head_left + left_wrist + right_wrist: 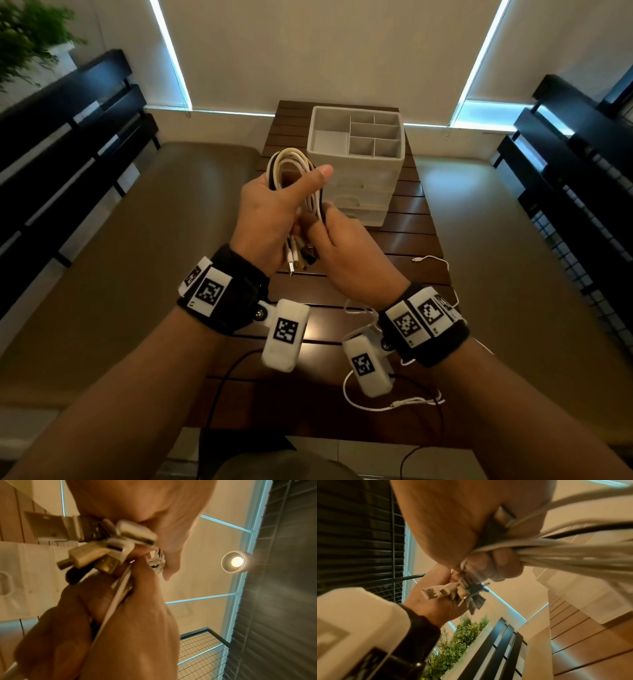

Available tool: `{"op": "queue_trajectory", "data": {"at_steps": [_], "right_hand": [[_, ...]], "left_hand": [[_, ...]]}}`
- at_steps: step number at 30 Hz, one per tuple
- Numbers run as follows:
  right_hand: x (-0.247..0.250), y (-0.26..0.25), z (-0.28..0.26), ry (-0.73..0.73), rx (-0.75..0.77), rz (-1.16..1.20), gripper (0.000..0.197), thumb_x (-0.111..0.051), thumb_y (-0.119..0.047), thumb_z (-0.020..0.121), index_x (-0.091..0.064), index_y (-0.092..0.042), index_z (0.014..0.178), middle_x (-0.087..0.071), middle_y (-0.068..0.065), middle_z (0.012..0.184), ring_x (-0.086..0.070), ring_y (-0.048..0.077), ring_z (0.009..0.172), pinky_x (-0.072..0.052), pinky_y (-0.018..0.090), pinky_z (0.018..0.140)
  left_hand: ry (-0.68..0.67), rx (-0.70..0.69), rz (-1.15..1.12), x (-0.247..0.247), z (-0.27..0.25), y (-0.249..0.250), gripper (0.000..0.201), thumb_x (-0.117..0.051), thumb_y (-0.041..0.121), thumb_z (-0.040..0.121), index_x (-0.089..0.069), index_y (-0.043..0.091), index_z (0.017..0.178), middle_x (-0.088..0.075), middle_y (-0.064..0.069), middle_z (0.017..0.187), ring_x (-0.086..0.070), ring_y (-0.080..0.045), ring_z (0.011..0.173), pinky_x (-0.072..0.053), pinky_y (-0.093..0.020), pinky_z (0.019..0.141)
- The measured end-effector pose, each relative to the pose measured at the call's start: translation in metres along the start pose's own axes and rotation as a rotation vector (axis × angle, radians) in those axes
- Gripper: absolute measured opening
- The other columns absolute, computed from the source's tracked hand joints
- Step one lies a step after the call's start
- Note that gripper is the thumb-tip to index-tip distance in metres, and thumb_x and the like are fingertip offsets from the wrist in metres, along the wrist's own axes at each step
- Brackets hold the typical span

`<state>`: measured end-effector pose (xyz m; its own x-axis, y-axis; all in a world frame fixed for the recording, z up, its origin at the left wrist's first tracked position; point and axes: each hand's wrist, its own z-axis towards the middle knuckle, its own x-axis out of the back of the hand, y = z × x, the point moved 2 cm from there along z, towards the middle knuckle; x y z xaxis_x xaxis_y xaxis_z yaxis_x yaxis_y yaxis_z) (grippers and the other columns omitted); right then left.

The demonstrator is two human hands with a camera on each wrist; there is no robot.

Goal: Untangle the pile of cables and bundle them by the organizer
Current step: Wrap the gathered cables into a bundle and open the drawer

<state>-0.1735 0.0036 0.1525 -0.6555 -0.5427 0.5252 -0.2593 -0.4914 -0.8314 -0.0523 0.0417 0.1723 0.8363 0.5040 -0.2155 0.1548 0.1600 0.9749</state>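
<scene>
Holding coil (291, 171) mid-frame above counter (407, 240): left hand (270, 212) wraps loops, thumb up; right hand (342, 253) pinches strands near plugs (109, 543). Risk, as judged: loops springing loose if either grip eases before binding. Organizer (356, 144) upper centre, just behind. Loose white cable (394, 406) and black cable (222, 377) lower frame, unbundled, could snag wrists.
</scene>
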Motion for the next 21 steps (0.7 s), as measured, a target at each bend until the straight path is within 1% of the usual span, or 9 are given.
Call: {"op": "queue_trajectory", "data": {"at_steps": [4,6,9,11,13,16,17,19,21], "right_hand": [[-0.002,0.003,0.003,-0.004,0.018,-0.071,0.013,-0.042,-0.021,0.109,-0.052,-0.014,0.107,-0.066,0.001,0.076,-0.06,0.018,0.06,-0.05,0.031,0.055],[-0.002,0.003,0.004,0.002,0.031,-0.122,0.013,-0.042,-0.022,0.108,-0.051,-0.013,0.111,-0.066,0.003,0.077,-0.061,0.019,0.059,-0.054,0.043,0.059],[-0.002,0.005,0.001,-0.074,0.098,-0.327,0.019,-0.045,-0.016,0.107,-0.056,-0.002,0.112,-0.065,0.012,0.09,-0.063,0.031,0.068,-0.056,0.054,0.063],[-0.005,0.007,-0.003,-0.132,0.144,-0.529,0.018,-0.048,-0.013,0.105,-0.058,0.001,0.11,-0.057,0.012,0.095,-0.058,0.029,0.069,-0.057,0.053,0.064],[-0.008,0.009,-0.007,-0.148,0.151,-0.647,0.018,-0.048,-0.016,0.106,-0.056,-0.002,0.115,-0.054,0.011,0.097,-0.051,0.024,0.067,-0.056,0.048,0.062],[-0.008,0.009,-0.01,-0.082,0.047,-0.423,0.04,-0.037,-0.034,0.109,-0.037,-0.009,0.14,-0.066,0.007,0.094,-0.061,0.026,0.066,-0.054,0.049,0.062],[-0.007,0.012,-0.01,-0.044,0.016,-0.325,0.043,-0.033,-0.043,0.108,-0.034,-0.015,0.141,-0.068,0.001,0.087,-0.063,0.024,0.065,-0.054,0.05,0.062],[-0.004,0.019,-0.009,0.007,0.004,-0.254,0.038,-0.032,-0.058,0.104,-0.039,-0.025,0.122,-0.066,-0.004,0.08,-0.064,0.019,0.064,-0.054,0.052,0.064],[0.0,0.025,-0.009,0.027,-0.04,-0.226,0.041,-0.04,-0.068,0.1,-0.039,-0.029,0.112,-0.066,-0.006,0.09,-0.066,0.015,0.073,-0.056,0.05,0.07]], "left_hand": [[-0.044,0.034,0.049,-0.002,0.0,-0.008,0.027,-0.088,0.028,0.085,-0.065,0.014,0.08,-0.061,-0.001,0.069,-0.06,-0.017,0.067,-0.056,-0.03,0.066],[-0.049,0.082,0.044,-0.004,0.0,-0.013,0.033,-0.087,0.031,0.085,-0.06,0.017,0.073,-0.055,-0.002,0.067,-0.056,-0.019,0.067,-0.055,-0.031,0.066],[-0.059,0.113,0.082,-0.005,0.002,-0.019,0.034,-0.087,0.032,0.084,-0.06,0.018,0.071,-0.057,0.001,0.065,-0.058,-0.016,0.065,-0.053,-0.03,0.064],[-0.043,0.101,0.129,-0.005,0.003,-0.022,0.027,-0.086,0.028,0.085,-0.065,0.018,0.073,-0.062,0.005,0.065,-0.062,-0.01,0.063,-0.054,-0.026,0.061],[-0.011,0.061,0.167,-0.005,0.003,-0.025,0.02,-0.085,0.022,0.086,-0.069,0.013,0.081,-0.066,0.001,0.07,-0.065,-0.011,0.067,-0.058,-0.025,0.064],[0.055,-0.015,0.192,-0.005,0.003,-0.025,0.017,-0.083,0.02,0.088,-0.07,0.01,0.087,-0.067,-0.002,0.075,-0.066,-0.014,0.072,-0.06,-0.027,0.069],[0.059,-0.029,0.187,-0.006,0.003,-0.024,0.017,-0.082,0.02,0.089,-0.068,0.012,0.085,-0.066,-0.003,0.075,-0.065,-0.016,0.072,-0.06,-0.028,0.07],[0.059,-0.027,0.14,-0.006,0.005,-0.021,0.021,-0.08,0.019,0.092,-0.063,0.014,0.08,-0.06,-0.005,0.073,-0.061,-0.02,0.068,-0.058,-0.03,0.067],[0.055,0.027,0.037,-0.005,0.007,-0.018,0.021,-0.077,0.017,0.094,-0.06,0.01,0.084,-0.055,-0.004,0.068,-0.055,-0.015,0.058,-0.054,-0.028,0.059]]}}
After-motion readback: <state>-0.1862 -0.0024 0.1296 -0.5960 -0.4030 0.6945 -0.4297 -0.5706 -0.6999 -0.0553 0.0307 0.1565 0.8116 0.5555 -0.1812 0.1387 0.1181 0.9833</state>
